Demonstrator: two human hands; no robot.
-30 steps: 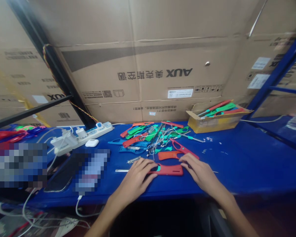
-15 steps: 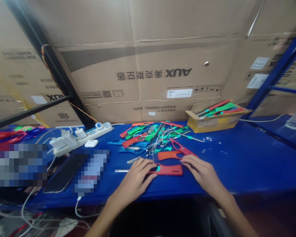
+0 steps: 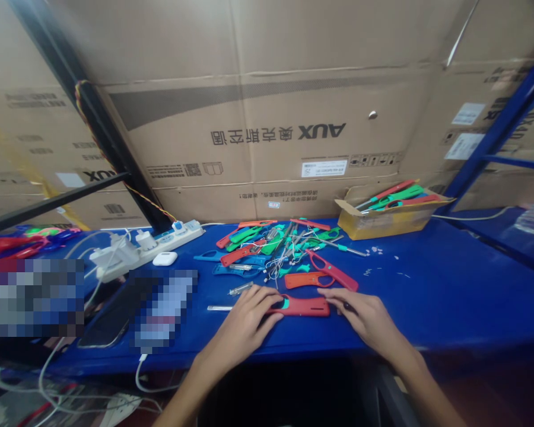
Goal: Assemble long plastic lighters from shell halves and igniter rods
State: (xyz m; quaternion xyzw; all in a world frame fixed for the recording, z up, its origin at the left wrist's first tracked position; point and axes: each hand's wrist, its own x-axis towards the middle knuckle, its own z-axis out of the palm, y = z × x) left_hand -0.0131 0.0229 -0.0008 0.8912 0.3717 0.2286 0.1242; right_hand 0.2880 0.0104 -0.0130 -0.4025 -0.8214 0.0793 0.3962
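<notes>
A red long-nosed gas lighter (image 3: 309,306) lies level near the front of the blue table, its metal tube pointing left. My left hand (image 3: 249,317) grips it around the trigger end, thumb in front and fingers over the top, close to the green trigger. My right hand (image 3: 367,314) is at the lighter's right end with bent fingers close together. A small dark spot shows between its thumb and fingers; what it is I cannot make out. Just behind lie an orange casing half (image 3: 307,280) and a pinkish-red casing half (image 3: 333,271). A small clear part (image 3: 241,289) sits behind my left hand.
A heap of lighter casings, metal tubes and wires (image 3: 285,243) covers the table's middle back. An open carton (image 3: 382,225) of lighters stands back right. On the left are a power strip (image 3: 178,237), a white earbud case (image 3: 165,258), a dark phone (image 3: 115,311) and cables.
My right hand has moved slightly left and in, from beside the pinkish-red casing half to the right end of the red lighter. My left hand and the lighter have stayed put.
</notes>
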